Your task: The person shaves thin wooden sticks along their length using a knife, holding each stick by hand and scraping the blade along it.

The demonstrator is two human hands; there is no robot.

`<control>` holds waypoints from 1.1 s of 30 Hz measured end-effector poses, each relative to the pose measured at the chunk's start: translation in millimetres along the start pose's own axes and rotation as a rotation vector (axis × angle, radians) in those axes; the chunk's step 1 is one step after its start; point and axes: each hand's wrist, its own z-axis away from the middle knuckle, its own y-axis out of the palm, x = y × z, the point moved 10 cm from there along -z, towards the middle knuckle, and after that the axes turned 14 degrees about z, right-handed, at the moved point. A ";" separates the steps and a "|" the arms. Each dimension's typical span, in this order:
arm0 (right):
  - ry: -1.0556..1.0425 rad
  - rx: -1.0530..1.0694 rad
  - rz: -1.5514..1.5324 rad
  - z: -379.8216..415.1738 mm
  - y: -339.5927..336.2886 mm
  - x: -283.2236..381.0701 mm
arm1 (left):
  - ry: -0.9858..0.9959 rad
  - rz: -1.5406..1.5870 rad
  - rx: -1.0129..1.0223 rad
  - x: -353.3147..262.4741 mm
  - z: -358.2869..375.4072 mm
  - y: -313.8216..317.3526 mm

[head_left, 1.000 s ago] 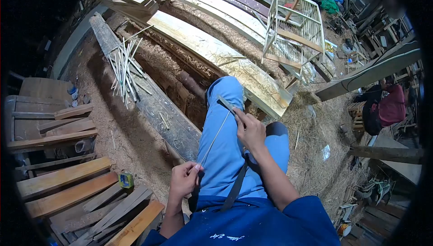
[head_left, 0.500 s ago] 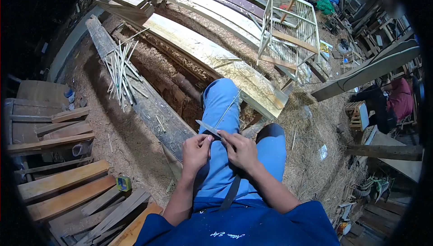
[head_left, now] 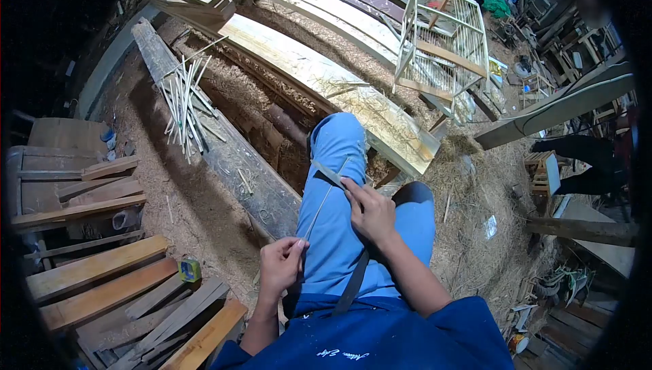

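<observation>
My left hand [head_left: 280, 266] is closed in a pinch on the lower end of a thin bamboo strip [head_left: 318, 215], which slants up across my left thigh. Held in my right hand [head_left: 371, 211] is a knife [head_left: 328, 173], its blade pointing up and left over the knee. The strip passes under or against the blade; the exact contact is too small to make out. Further left, a loose bundle of similar strips [head_left: 182, 108] lies across a worn grey plank [head_left: 248, 173].
A slatted wooden cage [head_left: 454, 66] stands on the far right end of long pale planks [head_left: 299, 58]. Stacked boards [head_left: 102, 268] and a yellow tape measure [head_left: 190, 270] are at the left. Shavings [head_left: 475, 234] cover the floor. Another person's dark-clothed legs [head_left: 587, 159] show at right.
My left hand has drawn back toward my body and left, pulling the strip along under the knife. My right hand has shifted slightly up and right, so the hands are further apart.
</observation>
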 end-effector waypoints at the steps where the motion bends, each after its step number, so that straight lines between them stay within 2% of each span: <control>1: -0.002 -0.021 0.013 -1.0 0.9 -2.5 | -0.056 0.021 -0.002 0.7 7.1 -2.7; 2: -0.004 -0.042 0.026 -2.5 1.2 -5.1 | -0.112 0.042 -0.004 4.7 12.8 -5.6; 9: 0.095 -0.085 -0.010 -10.4 -3.0 -16.1 | -0.035 0.106 0.017 12.5 2.6 -5.7; 11: -0.030 -0.057 -0.061 1.7 -0.2 2.5 | -0.038 0.100 0.032 5.5 -13.8 7.5; 16: -0.089 0.038 -0.093 21.6 -7.4 28.3 | 0.024 0.133 0.065 -8.4 -62.6 44.9; 19: -0.092 0.072 -0.148 23.2 -4.1 28.3 | 0.024 -0.019 -0.006 -10.0 -81.9 48.8; 22: -0.094 0.054 -0.129 20.1 -4.5 25.8 | 0.085 -0.063 -0.003 -20.2 -79.9 52.1; 28: -0.019 0.057 -0.002 16.8 -5.1 14.7 | 0.083 -0.010 0.025 -15.2 -73.3 53.7; 33: -0.006 0.001 -0.036 8.9 -0.2 2.3 | 0.067 -0.017 0.022 -6.3 -50.4 40.2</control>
